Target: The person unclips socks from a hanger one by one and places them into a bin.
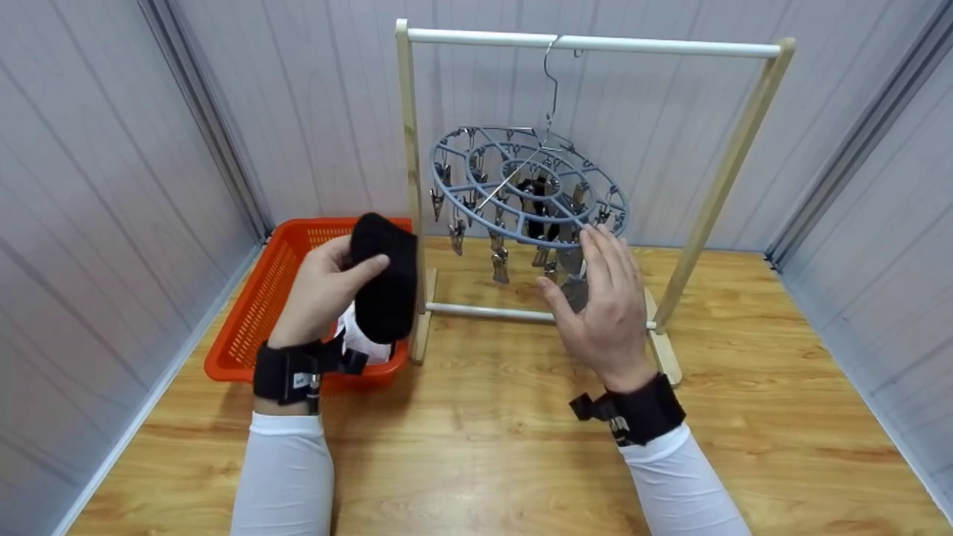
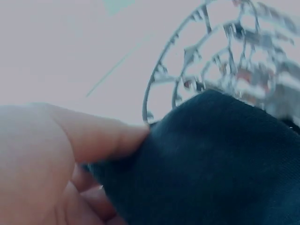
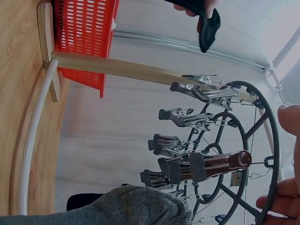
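Note:
A black sock point(image 1: 387, 290) is pinched in my left hand point(image 1: 320, 290), thumb on its near face, to the left of the hanger. The sock's dark cloth point(image 2: 206, 164) fills much of the left wrist view. My right hand point(image 1: 607, 320) has its fingers nearly straight, fingertips at the near right rim of a round blue-grey clip hanger point(image 3: 275, 140). Metal clips point(image 1: 499, 266) dangle from the hanger, which tilts down to the right. Beyond the right hand hangs a grey sock point(image 3: 136, 206), partly hidden in the head view. Another black piece point(image 1: 534, 216) hangs near the hanger's middle.
A wooden stand point(image 1: 409, 149) with a white top bar point(image 1: 484, 36) carries the hanger by its hook. Left of it, an orange basket point(image 1: 249, 327) holds white cloth point(image 1: 361, 344). Pale panel walls enclose the wood-grain table point(image 1: 476, 461) at the back and sides.

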The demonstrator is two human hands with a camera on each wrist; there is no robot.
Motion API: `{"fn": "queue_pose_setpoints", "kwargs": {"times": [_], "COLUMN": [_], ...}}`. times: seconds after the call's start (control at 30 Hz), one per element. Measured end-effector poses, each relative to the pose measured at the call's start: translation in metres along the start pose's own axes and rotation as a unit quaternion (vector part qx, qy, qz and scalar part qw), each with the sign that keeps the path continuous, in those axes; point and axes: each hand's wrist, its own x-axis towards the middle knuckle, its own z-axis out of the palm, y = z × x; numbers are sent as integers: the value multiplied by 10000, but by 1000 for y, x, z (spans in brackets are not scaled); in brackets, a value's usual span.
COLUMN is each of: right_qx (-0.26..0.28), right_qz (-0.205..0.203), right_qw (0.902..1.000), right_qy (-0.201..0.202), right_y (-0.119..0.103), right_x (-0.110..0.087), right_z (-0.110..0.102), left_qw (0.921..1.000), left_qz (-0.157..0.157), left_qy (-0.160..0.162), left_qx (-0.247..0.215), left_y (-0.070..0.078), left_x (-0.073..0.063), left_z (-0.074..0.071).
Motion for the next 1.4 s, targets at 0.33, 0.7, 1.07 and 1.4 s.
{"fn": "queue_pose_setpoints", "kwargs": {"times": [0.33,0.7,1.07,1.4], "right_qx": [-23,61,93,157], "right_qz": [-27,-49,-52,-83], "right_qw": [10000,9999,9998,9996], "right_qy": [-30,-75,-158,-202], "right_y": [0,1,0,-4], "right_x": [0,0,-1,-1], "right_z": [-1,-3,-3,-3], "left_qw": [9822,9667,9645,9536], "left_qz": [-502,-612,-958,-1574], "left_qy": [-80,-521,-553,-347], "left_qx": [1807,2431,2399,2543], "left_y": [-12,-24,-33,-29], "left_x": [3,3,5,3], "left_z": [-8,-7,-7,-12]}}
